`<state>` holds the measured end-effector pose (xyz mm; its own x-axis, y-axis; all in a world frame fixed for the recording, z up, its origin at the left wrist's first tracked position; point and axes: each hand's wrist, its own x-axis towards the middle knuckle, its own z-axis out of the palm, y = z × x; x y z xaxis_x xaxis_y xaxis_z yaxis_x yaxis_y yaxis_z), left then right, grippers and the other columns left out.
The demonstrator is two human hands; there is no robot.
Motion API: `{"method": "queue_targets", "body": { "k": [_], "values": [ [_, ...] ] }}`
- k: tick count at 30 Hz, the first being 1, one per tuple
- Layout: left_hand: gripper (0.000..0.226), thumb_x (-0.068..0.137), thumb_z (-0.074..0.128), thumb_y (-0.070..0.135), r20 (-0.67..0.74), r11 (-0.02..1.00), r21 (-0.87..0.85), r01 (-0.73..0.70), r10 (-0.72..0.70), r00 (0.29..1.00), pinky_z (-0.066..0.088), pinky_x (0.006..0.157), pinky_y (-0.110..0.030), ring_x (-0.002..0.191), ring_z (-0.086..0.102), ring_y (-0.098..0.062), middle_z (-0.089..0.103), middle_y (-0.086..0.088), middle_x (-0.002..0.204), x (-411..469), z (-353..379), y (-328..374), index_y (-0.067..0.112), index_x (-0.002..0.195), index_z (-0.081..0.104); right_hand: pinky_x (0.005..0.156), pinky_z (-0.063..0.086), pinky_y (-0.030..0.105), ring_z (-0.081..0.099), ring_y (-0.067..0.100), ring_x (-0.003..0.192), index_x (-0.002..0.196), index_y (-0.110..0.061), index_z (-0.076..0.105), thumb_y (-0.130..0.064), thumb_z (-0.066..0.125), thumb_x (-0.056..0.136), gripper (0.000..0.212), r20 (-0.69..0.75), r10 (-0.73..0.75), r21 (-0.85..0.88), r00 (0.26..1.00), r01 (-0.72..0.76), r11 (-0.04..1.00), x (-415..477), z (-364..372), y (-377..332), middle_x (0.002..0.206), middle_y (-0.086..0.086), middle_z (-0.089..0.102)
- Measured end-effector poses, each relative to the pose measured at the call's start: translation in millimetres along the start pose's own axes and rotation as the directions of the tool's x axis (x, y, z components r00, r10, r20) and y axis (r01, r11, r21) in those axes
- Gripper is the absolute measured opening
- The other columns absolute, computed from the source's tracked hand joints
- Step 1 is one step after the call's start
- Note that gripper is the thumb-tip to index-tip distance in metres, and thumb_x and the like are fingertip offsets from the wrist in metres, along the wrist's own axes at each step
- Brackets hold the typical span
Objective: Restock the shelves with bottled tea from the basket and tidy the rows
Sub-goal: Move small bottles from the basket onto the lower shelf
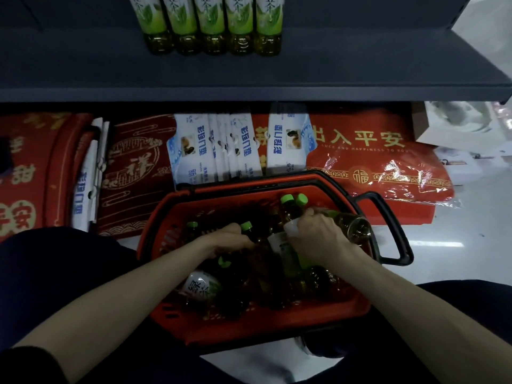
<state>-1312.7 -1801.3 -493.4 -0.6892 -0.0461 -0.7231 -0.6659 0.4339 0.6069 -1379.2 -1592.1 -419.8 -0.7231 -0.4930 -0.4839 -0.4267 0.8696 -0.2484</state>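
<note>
- While both hands reach into the red basket (249,331) at 6 o'clock, the right hand (318,239) curls its fingers round a tea bottle (354,225), amber with a white-green label.
- The left hand (230,241) dips among green-capped bottles (202,286); its grip cannot be told.
- 5 bottles (212,26) stand at 12 o'clock on the dark shelf (249,76).
- Red mats (374,162) lie on the pale floor (457,259).

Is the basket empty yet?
No, the right hand grips one tea bottle among many in the red basket.
</note>
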Motion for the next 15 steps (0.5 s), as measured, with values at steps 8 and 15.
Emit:
{"method": "queue_targets", "body": {
  "k": [8,15],
  "values": [
    [0.041,0.084,0.086,0.034,-0.041,0.99,0.015,-0.142,0.142,0.989,0.049,0.058,-0.022,0.067,0.068,-0.009,0.077,-0.014,0.089,-31,-38,35,0.0,0.105,0.075,0.075,0.048,0.029,0.066,0.027,0.108,0.138,-0.009,0.038,-0.051,0.071,0.091,0.071,0.047,-0.018,0.355,0.999,0.001,0.935,12,-27,9,0.12,0.007,0.064],
    [0.036,0.087,0.081,0.024,-0.121,0.874,-0.406,-0.269,0.241,0.963,0.055,0.101,-0.055,0.112,0.073,-0.026,0.08,-0.006,0.113,-36,-57,44,0.011,0.12,0.073,0.078,0.053,0.02,0.057,0.006,0.11,0.156,-0.025,0.008,-0.044,0.067,0.098,0.085,0.073,-0.152,0.722,0.986,0.053,0.689,11,-45,2,0.141,-0.007,0.057]
  ]
}}
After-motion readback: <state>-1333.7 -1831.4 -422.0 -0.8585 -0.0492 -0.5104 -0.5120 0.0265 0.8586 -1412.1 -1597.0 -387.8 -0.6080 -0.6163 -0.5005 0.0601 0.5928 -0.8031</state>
